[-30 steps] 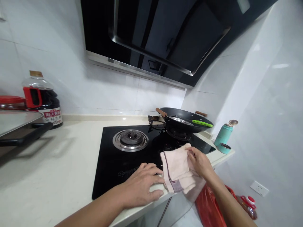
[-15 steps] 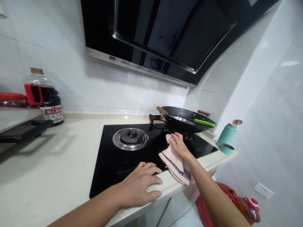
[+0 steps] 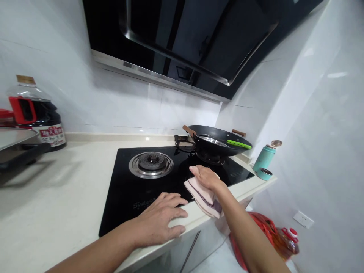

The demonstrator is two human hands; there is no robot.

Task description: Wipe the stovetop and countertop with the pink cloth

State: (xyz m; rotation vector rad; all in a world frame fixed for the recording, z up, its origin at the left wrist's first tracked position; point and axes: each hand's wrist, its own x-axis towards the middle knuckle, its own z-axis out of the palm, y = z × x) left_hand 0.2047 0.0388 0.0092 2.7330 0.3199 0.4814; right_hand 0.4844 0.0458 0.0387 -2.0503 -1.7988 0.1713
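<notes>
My right hand (image 3: 206, 176) is pressed on a pink folded cloth (image 3: 201, 194) with a dark stripe, at the front of the black glass gas hob (image 3: 121, 208). Part of the cloth hangs over the pale counter's front edge. Fingers spread, my left hand (image 3: 160, 216) rests on the hob's front edge and the counter, holding nothing. Beyond my hands is a bare burner (image 3: 152, 162) with a steel ring. A black wok (image 3: 209, 146) with wooden handles sits on the right burner, and a green-handled utensil (image 3: 239, 144) lies in it.
A pan support (image 3: 184, 143) stands behind the hob. On the right are an open teal flask (image 3: 264, 157) and its cup (image 3: 264, 174). A soy sauce bottle (image 3: 42, 125) is at left. The range hood (image 3: 170, 38) hangs overhead. A red bag (image 3: 257, 223) and oil bottle (image 3: 286, 242) are below.
My right hand has turned flatter over the cloth, and its bunched far end is now covered. My left hand stays on the hob's edge. The whole view has shifted slightly.
</notes>
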